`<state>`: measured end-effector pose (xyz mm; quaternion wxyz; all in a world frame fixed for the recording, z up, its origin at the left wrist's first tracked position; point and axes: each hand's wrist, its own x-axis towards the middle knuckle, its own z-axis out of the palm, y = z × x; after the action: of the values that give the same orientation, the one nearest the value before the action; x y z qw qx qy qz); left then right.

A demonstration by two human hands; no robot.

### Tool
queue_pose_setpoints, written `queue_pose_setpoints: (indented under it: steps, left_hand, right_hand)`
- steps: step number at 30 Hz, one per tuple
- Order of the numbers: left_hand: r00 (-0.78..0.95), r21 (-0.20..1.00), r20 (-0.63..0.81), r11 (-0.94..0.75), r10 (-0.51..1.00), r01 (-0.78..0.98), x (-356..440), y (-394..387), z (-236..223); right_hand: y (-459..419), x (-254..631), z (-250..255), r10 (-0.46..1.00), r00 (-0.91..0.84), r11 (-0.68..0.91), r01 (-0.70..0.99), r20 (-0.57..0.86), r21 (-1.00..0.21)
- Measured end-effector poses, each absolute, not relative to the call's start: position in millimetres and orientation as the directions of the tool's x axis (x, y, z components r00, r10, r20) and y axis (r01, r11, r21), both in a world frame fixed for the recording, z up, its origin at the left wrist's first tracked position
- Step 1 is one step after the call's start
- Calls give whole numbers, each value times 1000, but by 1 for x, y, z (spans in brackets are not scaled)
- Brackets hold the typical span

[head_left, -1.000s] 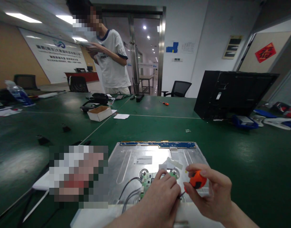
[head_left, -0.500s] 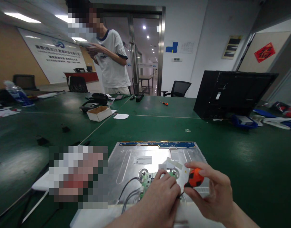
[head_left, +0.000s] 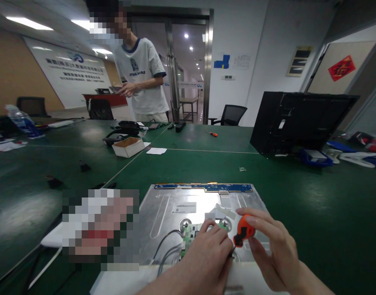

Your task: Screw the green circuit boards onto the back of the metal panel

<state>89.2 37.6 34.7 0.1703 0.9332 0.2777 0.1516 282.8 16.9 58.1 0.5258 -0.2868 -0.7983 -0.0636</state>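
Observation:
An orange-and-black screwdriver (head_left: pixel 245 230) leans over a bare metal panel (head_left: pixel 161 229), its handle between the thumb and fingers of my right hand (head_left: pixel 277 246). Its dark shaft runs down toward my left hand (head_left: pixel 211 250) and its tip is hidden. My left hand is curled over a green circuit board (head_left: pixel 190 231), fingertips bent downward; what they hold, if anything, is out of sight. White tape strips (head_left: pixel 223 211) stick to the panel behind the board. Grey and black cables (head_left: pixel 168 248) run from the board's left side. A blue circuit strip (head_left: pixel 203 187) lines the panel's far edge.
On the green table (head_left: pixel 313 221) stand a black monitor (head_left: pixel 301 123) at right and an open box (head_left: pixel 128 147) at left. Another screwdriver (head_left: pixel 213 134) lies further back. A blurred-out item (head_left: pixel 98 225) sits left of the panel. A person (head_left: pixel 143 78) stands across the table.
My right hand has shifted slightly left with the screwdriver, its fingers rolled around the handle, which has turned. My left hand stays put. The person opposite has lowered their hands.

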Motion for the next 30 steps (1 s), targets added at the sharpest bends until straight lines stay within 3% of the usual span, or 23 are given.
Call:
queue_pose_setpoints:
  steps: [8, 17, 30]
  left_hand:
    - [805, 400, 152, -780, 574, 481, 90, 39, 36]
    - [803, 389, 201, -798, 561, 461, 89, 38, 35]
    - [806, 422, 149, -773, 574, 473, 90, 39, 39]
  right_hand:
    - [20, 278, 49, 421, -127, 837, 437, 898, -331]
    - [18, 281, 62, 367, -283, 802, 578, 886, -147]
    - [23, 277, 54, 381, -171, 860, 427, 909, -280]
